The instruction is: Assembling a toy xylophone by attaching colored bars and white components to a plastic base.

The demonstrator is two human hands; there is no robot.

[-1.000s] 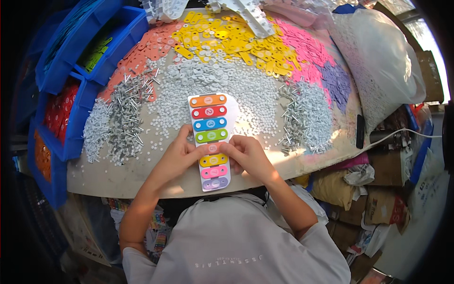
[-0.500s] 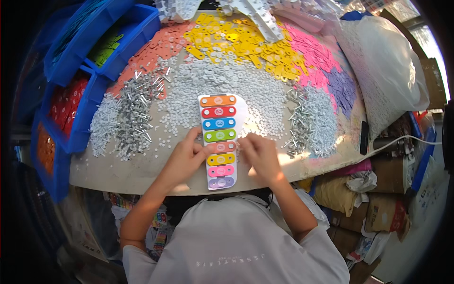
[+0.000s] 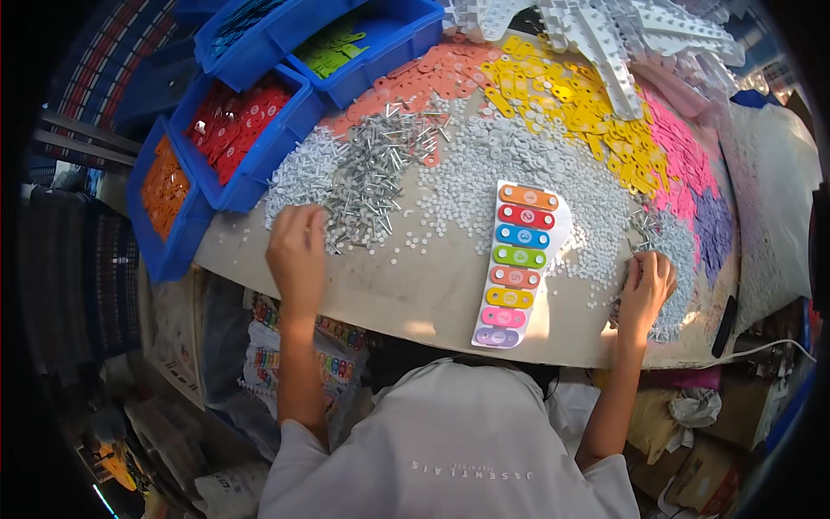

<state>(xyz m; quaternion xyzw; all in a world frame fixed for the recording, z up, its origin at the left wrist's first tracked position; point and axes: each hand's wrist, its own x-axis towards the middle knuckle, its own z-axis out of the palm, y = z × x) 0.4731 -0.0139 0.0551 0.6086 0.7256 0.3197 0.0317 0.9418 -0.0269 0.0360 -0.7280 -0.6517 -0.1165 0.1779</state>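
A toy xylophone (image 3: pixel 520 256) with a white base and a column of coloured bars lies on the table in front of me. White round caps sit at the ends of its upper bars, while the lowest bars show small dark holes. My left hand (image 3: pixel 296 253) is at the near edge of the left piles of white plastic pins (image 3: pixel 303 169) and metal pins (image 3: pixel 367 177), its fingers drawn together. Over the right-hand pile of white pins (image 3: pixel 674 251) is my right hand (image 3: pixel 648 281), fingers pinched. What either hand grips, if anything, is hidden.
White washers (image 3: pixel 519 147) spread across the middle. Salmon (image 3: pixel 424 73), yellow (image 3: pixel 579 112), pink (image 3: pixel 679 147) and purple bars (image 3: pixel 713 225) lie heaped behind. Blue bins (image 3: pixel 259 143) stand at left, white plastic frames (image 3: pixel 596 43) at the back, a white sack (image 3: pixel 769 208) at right.
Both hands have left the xylophone and moved apart, the left to the left pin piles, the right to the right ones. The view has turned left, so the xylophone appears further right.
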